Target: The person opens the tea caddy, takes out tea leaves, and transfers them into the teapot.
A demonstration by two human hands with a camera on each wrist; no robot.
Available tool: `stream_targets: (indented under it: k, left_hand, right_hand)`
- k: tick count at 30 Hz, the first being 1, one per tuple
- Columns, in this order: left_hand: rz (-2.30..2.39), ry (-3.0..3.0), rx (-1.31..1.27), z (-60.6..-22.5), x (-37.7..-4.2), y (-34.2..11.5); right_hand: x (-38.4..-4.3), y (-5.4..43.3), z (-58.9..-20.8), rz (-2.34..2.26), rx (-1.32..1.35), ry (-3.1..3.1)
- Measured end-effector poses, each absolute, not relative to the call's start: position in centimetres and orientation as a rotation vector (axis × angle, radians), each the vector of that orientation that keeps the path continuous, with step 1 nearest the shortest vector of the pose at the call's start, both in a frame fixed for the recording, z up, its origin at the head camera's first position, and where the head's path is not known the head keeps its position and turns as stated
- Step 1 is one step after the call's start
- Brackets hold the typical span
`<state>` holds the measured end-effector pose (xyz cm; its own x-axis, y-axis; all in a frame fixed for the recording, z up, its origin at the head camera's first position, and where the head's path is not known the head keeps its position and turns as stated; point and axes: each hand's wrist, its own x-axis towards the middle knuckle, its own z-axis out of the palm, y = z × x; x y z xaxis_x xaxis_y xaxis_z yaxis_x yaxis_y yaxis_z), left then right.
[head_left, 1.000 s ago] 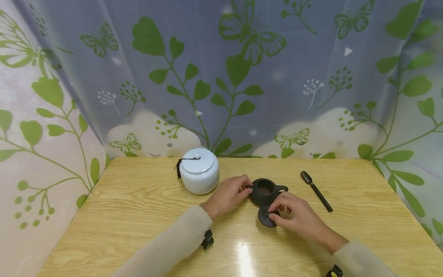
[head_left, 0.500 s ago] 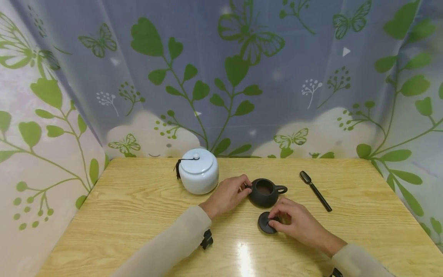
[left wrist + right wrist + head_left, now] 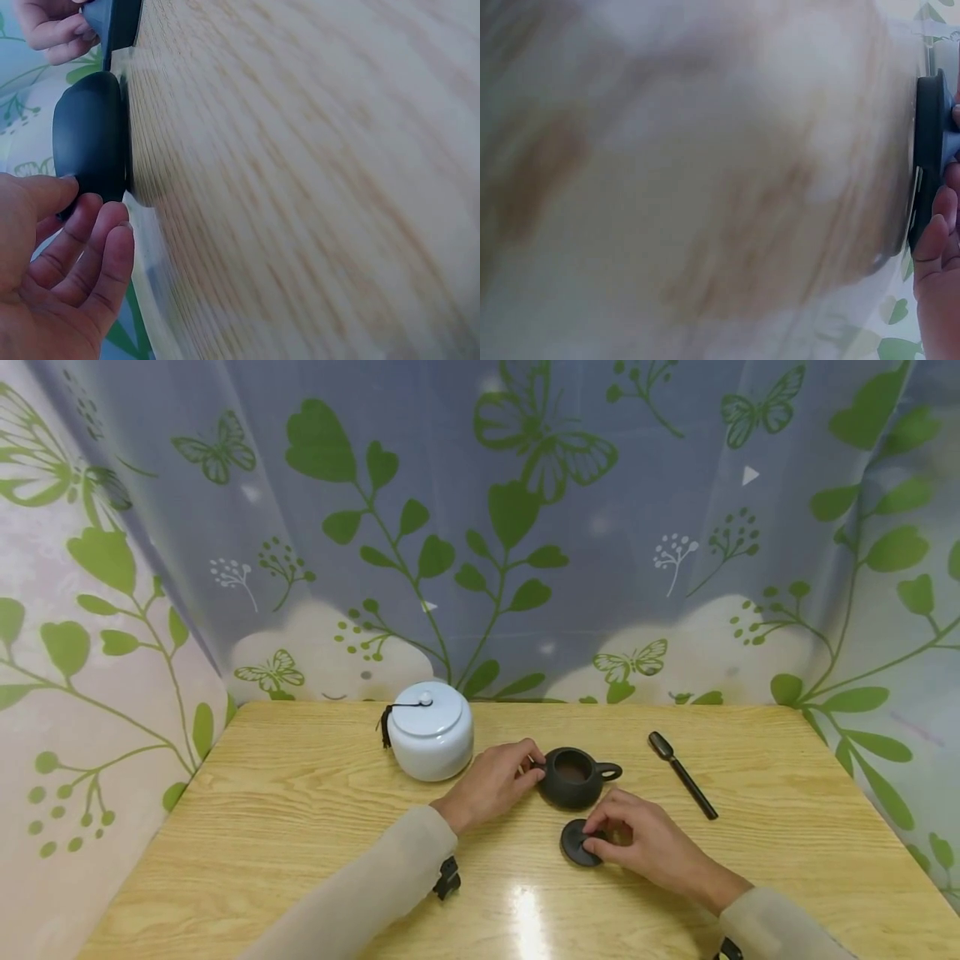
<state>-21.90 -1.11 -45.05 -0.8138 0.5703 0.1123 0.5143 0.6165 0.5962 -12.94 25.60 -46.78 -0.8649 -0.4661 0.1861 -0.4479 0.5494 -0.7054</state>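
A dark teapot without its lid stands on the table, its round mouth facing up and its loop handle to the right. My left hand pinches its spout side between thumb and fingers; in the left wrist view the thumb lies on the dark teapot body. Nearer to me, the round teapot lid lies at the tabletop, apart from the pot. My right hand pinches the knob of the lid, and its fingers hide the lid's right part. The right wrist view shows the lid edge-on at the right border.
A white lidded jar with a black tassel stands left of the teapot, close behind my left hand. To the right lies a dark long-handled scoop. A patterned curtain hangs behind the wooden table.
My right hand has moved the lid slightly towards me, away from the teapot, and down to the tabletop. In the last half second it barely moves. My left hand stays at the spout.
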Motion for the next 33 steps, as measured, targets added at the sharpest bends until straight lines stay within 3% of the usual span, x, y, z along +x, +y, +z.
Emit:
stream_targets:
  k: [10,17,33]
  left_hand:
    - [1.062,2.726,1.005,-46.0,-22.5,-2.4]
    - [1.096,2.678,0.932,-44.4,-21.5,-3.9]
    - [1.149,2.617,0.938,-44.8,-19.7,-10.2]
  right_hand:
    - [-13.1,24.7,-46.1,-1.283,-0.776,2.789]
    - [-14.0,24.0,-44.9,-1.354,-0.802,2.802]
    - [-16.7,21.0,-42.4,-1.367,-0.766,2.806]
